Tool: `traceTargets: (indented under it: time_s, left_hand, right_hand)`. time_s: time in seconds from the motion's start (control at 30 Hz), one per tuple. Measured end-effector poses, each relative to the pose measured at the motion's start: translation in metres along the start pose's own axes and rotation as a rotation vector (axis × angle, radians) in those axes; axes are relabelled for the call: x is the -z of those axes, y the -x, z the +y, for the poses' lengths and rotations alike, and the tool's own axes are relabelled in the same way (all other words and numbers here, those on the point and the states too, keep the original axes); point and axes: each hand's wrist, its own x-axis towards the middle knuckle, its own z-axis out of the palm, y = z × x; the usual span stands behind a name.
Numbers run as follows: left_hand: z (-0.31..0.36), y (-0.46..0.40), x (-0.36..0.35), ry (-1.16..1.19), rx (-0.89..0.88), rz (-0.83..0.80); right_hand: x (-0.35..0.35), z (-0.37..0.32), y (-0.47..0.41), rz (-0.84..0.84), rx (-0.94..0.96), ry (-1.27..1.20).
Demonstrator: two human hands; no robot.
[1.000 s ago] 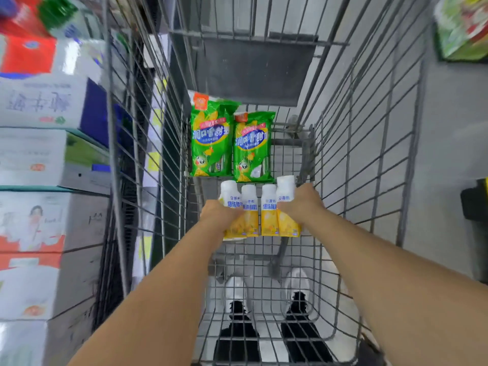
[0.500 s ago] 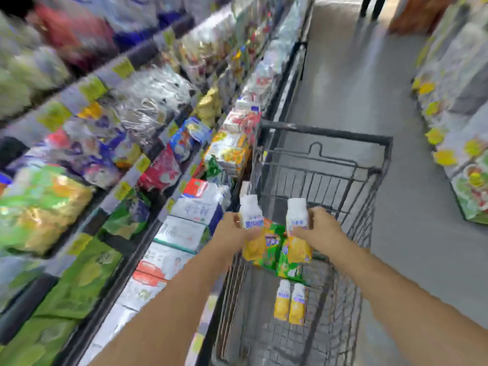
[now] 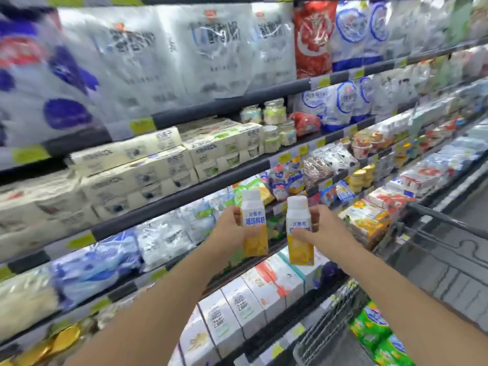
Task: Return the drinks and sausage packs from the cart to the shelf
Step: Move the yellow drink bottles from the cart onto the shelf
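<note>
My left hand grips a white-and-yellow drink bottle, held upright in front of the shelves. My right hand grips a second, matching drink bottle just to its right. Both bottles hover at the height of the shelf rail below the carton row. The wire cart stands at the right, beside the shelves. Green sausage packs lie inside the cart at the lower right, partly hidden by my right forearm.
Tiered shelves fill the left and centre: large white bags on top, cream cartons below, jars, blue-white pouches and boxed cartons lower down. Yellow price tags line the rails. The cart's dark handle bar runs along the right.
The view has swung from the cart up to the shelves. Both hands have lifted one drink bottle each out of the cart and carried them left toward the shelves.
</note>
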Motion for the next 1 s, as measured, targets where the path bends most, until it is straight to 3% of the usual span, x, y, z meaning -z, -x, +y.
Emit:
traceTargets:
  time_s: [0.27,0.53,0.77,1.0]
  left_hand:
    - [-0.031,0.108,0.201,0.064,0.007,0.382]
    - [-0.085,0.247,0.41,0.03,0.056,0.68]
    - [-0.118,0.331,0.559,-0.012,0.095,0.819]
    - [-0.14,0.323,0.636,-0.03,0.082,0.908]
  right_hand:
    - [-0.147,-0.145,0.038,-0.229,0.263,0.079]
    - [-0.351,-0.295,0.125,-0.481,0.419,-0.013]
    - [-0.497,-0.393,0.19,-0.63,0.531,-0.037]
    - [-0.576,-0.433,0.199,-0.638,0.572,-0.057]
